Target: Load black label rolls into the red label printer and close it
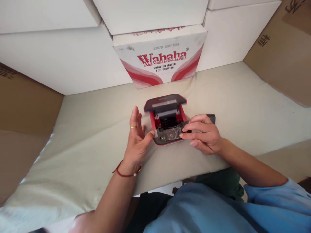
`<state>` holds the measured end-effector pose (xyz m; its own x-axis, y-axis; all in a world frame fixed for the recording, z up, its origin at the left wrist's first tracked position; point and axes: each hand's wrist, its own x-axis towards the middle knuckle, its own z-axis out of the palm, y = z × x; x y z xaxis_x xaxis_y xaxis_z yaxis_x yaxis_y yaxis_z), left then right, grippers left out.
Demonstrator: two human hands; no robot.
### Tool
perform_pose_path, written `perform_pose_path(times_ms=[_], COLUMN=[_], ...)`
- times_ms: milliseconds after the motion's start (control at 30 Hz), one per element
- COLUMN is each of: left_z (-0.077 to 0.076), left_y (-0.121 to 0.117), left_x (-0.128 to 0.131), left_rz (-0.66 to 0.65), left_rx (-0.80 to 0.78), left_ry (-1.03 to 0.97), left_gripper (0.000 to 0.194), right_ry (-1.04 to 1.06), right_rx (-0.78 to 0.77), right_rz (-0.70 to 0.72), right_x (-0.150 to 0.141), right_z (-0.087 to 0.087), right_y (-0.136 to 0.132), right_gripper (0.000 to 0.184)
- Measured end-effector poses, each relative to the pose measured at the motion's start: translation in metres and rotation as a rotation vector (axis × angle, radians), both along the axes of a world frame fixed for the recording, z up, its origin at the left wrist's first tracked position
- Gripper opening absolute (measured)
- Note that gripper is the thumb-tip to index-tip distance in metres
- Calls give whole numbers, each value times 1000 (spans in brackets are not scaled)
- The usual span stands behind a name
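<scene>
A small red and black box-shaped device (160, 139) lies on the cloth, its dark lid (165, 101) raised at the far side. A shiny clear plastic piece (173, 133) with pale specks rests across its near part; whether it is a film or a bag I cannot tell. My left hand (137, 136) holds the device's left edge under its thumb, the other fingers raised and spread. From the right, the fingertips of my right hand (202, 134) close on the plastic's right edge. A black bar-like part (211, 118) shows behind that hand, mostly hidden.
A white and red Wahaha water carton (167, 61) stands behind the device. White boxes (60, 58) form a wall at the back. Brown cardboard (286, 55) rises on the right, and more cardboard (26, 129) on the left. Pale cloth (92, 139) covers the table.
</scene>
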<state>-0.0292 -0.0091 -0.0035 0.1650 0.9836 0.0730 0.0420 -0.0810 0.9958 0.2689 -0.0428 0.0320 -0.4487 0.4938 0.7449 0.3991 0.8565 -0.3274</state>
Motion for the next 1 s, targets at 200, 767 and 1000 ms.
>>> perform_pose_path(times_ms=[200,767,1000], left_z=[-2,30,27], left_y=[9,1,1], left_x=[-7,14,15], left_rz=[-76,219,280], left_rx=[-163,-202,-185], left_ry=[-140,-499,-502], left_gripper=[98,12,11], right_ry=[-23,-1063,-581], right_rx=[-95,-697,-668], right_rz=[57,-521,-296], right_x=[-4,-91,-31], right_z=[27,85,121], right_y=[9,88,32], right_gripper=[32,18,32])
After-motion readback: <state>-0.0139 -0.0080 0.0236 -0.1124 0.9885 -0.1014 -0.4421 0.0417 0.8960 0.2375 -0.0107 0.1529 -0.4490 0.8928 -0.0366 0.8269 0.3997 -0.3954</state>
